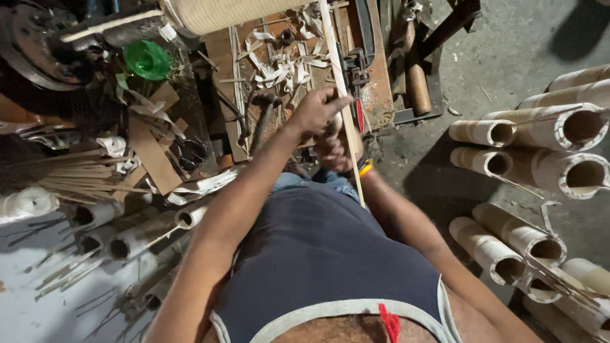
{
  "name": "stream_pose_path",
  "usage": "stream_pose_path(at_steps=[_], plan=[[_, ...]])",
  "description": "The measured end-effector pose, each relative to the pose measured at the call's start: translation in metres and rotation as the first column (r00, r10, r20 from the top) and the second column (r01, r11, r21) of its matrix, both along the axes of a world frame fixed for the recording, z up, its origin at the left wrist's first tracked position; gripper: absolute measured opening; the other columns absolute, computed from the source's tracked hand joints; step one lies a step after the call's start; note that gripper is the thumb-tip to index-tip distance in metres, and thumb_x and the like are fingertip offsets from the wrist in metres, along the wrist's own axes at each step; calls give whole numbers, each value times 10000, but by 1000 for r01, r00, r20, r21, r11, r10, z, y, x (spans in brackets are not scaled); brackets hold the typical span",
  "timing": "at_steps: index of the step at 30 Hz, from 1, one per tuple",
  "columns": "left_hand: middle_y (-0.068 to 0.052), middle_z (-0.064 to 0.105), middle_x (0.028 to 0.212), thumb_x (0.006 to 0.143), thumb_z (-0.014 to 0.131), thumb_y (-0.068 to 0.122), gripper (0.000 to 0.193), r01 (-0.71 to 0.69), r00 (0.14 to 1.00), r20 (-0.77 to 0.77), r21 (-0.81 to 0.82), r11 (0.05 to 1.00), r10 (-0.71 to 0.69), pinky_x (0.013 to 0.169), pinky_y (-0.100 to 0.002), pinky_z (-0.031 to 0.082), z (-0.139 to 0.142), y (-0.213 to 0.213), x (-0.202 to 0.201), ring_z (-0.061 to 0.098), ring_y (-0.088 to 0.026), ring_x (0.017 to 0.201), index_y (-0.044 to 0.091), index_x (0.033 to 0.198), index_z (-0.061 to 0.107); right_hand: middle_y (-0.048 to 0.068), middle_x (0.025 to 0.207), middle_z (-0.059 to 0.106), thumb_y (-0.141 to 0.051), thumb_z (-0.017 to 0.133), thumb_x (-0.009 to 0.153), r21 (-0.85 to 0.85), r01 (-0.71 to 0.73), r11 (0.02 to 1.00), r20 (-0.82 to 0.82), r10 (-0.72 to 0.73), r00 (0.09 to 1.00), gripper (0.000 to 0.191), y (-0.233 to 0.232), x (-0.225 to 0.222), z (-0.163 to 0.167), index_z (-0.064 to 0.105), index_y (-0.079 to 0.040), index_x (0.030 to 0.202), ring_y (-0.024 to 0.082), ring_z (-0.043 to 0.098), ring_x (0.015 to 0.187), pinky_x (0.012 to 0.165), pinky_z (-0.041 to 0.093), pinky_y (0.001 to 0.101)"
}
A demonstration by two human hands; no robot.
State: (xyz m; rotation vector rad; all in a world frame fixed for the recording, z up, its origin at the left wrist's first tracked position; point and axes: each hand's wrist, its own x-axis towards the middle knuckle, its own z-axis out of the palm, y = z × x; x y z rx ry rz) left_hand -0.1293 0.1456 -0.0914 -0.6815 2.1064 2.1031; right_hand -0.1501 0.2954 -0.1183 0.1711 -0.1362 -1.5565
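Bamboo was the material in hand: we held a long, thin, pale bamboo strip (344, 111) that ran from the top of the view, over the bench, down toward our waist. Our left hand (316, 111) was closed around the strip, with the thumb pressing along its side. Just below it, our right hand (338, 152) was curled shut near the same strip; we could not tell exactly what it gripped, because the left hand partly covered it. An orange and black band (365, 168) sat on the right wrist.

Beneath the hands lay a worn wooden bench (381, 82), scattered with pale curled shavings (279, 63). A red-handled tool (359, 114) rested on it just beside the strip, and a dark metal tool (262, 124) lay to the left of the hands. At the top, a large roll of cream-coloured slats (216, 13) hung over the bench, with a green plastic funnel-like object (147, 59) to its left.

We wore a dark sleeveless top (324, 254) with a pale trim.

On the grey floor (502, 44) to the right, thick cut bamboo tubes (553, 127) lay stacked with their hollow ends facing us. To the left, more bamboo tubes (136, 232) lay near a bundle of thin sticks (60, 181).
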Motion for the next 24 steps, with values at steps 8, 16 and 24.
stream_pose_path(at_steps=[8, 16, 24], plan=[[-72, 707, 760, 1002, 706, 288, 282, -31, 999, -49, -373, 927, 14, 642, -342, 503, 11, 11, 26, 598, -128, 669, 17, 925, 706, 1, 953, 727, -264, 682, 1054, 517, -117, 848, -701, 498, 510, 276, 34, 15, -29, 746, 3, 1080, 75, 609, 827, 718, 489, 257], [-114, 706, 775, 983, 682, 247, 226, 14, 995, 95, -473, 881, 35, 586, -383, 470, 18, 19, 50, 625, -165, 632, 22, 979, 710, -45, 847, 736, -227, 682, 988, 365, 649, 667, -924, 176, 339, 216, 12, -79, 26, 781, -36, 1004, 44, 656, 744, 647, 525, 234], [-126, 690, 735, 998, 688, 205, 211, -123, 990, -106, -386, 914, 88, 604, -366, 501, 29, 28, 71, 617, -175, 656, 1, 948, 672, -29, 768, 699, -158, 730, 979, 1, 743, 670, -952, 229, -205, 168, -6, -70, 37, 775, 4, 979, 34, 602, 711, 603, 490, 223]])
